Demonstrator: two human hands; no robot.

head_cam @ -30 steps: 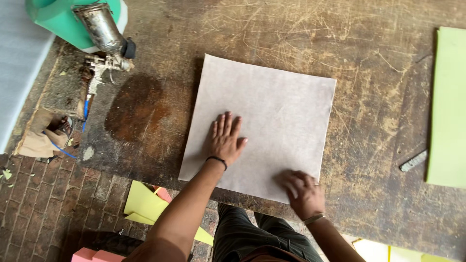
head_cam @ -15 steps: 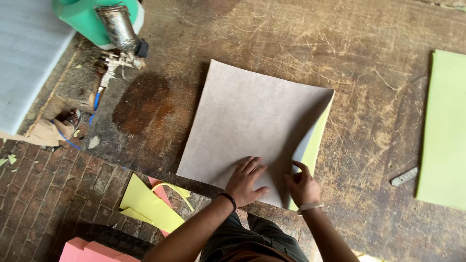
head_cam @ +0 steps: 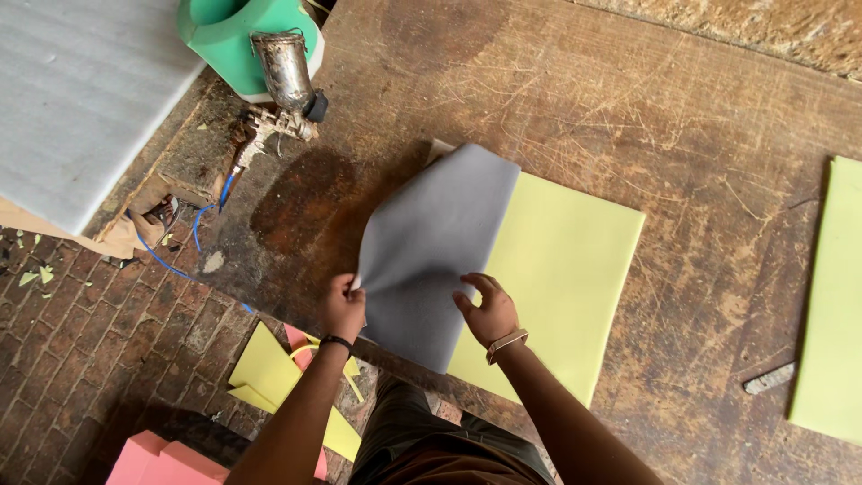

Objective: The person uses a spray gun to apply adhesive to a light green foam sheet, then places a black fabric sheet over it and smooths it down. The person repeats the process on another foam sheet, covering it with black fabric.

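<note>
A grey sheet [head_cam: 440, 242] is peeled up and folded over to the left, baring a yellow-green foam sheet [head_cam: 561, 269] lying flat on the worn wooden table [head_cam: 628, 117]. My left hand [head_cam: 344, 305] pinches the grey sheet's lifted left edge. My right hand [head_cam: 489, 310] grips the same sheet near its lower middle, fingers curled onto it, just over the yellow-green sheet's left part.
A metal spray gun [head_cam: 283, 85] with blue wires lies at the table's upper left beside a green container [head_cam: 233, 36]. A white slab [head_cam: 76, 99] is at far left. Another yellow-green sheet [head_cam: 831, 305] and a small metal strip [head_cam: 769, 378] lie right. Yellow and pink offcuts [head_cam: 269, 377] on the brick floor.
The grey sheet lay flat under my spread hands; both hands then took its lower right corner and pulled it up and leftward, uncovering the yellow-green sheet beneath.
</note>
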